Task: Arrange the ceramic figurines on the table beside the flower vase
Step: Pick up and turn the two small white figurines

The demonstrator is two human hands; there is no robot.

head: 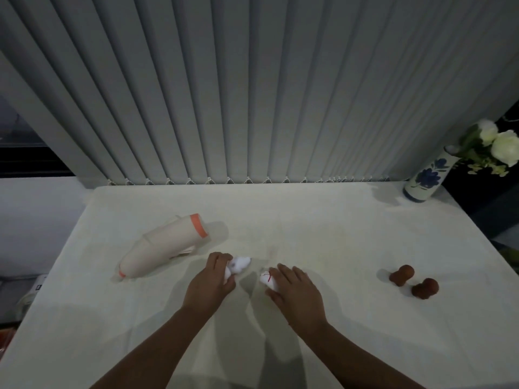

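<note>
My left hand point(214, 279) is closed around a small white figurine point(238, 264) at the middle of the table point(323, 228). My right hand point(295, 290) covers and grips another white figurine with red lines point(266, 277); most of it is hidden under my fingers. Two brown ceramic figurines point(401, 275) point(425, 288) stand side by side at the right. The blue-and-white flower vase point(427, 178) with white flowers point(500, 144) stands at the far right corner.
A large beige fish-shaped figure with orange bands point(165, 245) lies on its side at the left of the table. Vertical grey blinds point(252, 94) hang right behind the table's far edge. White cloth covers the tabletop.
</note>
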